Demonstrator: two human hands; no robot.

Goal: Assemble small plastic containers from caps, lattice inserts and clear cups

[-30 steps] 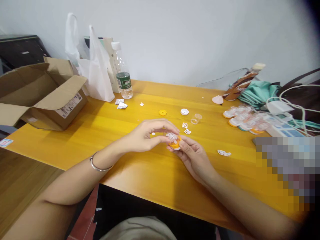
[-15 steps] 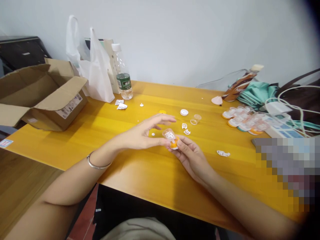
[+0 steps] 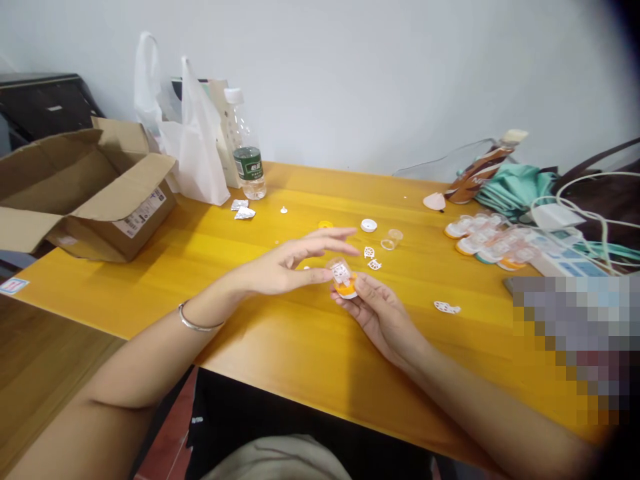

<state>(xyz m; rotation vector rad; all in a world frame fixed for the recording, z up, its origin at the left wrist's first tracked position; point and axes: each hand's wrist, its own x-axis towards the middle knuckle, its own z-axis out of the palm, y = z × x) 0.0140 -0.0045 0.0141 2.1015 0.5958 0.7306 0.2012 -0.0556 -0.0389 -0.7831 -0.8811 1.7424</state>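
Note:
Over the middle of the yellow wooden table (image 3: 210, 247), both hands meet at a small capsule (image 3: 343, 278) with a clear dome and an orange base, white cut-out pieces inside. My right hand (image 3: 380, 313) grips the orange base from below with its fingertips. My left hand (image 3: 290, 263) touches the clear dome with thumb and a fingertip, its other fingers stretched out. White cut-out pieces (image 3: 371, 257) lie just beyond the capsule, another white cut-out (image 3: 447, 307) to the right.
An open cardboard box (image 3: 85, 187) sits at the far left beside a white plastic bag (image 3: 193, 143) and a water bottle (image 3: 246, 150). A white cap (image 3: 369, 225), a clear dome (image 3: 391, 239) and finished capsules (image 3: 487, 241) lie farther back, with cables and a power strip (image 3: 570, 257) at right.
The left hand's fingers have lifted off and spread out, uncovering the clear dome. The capsule has tilted upright in the right hand.

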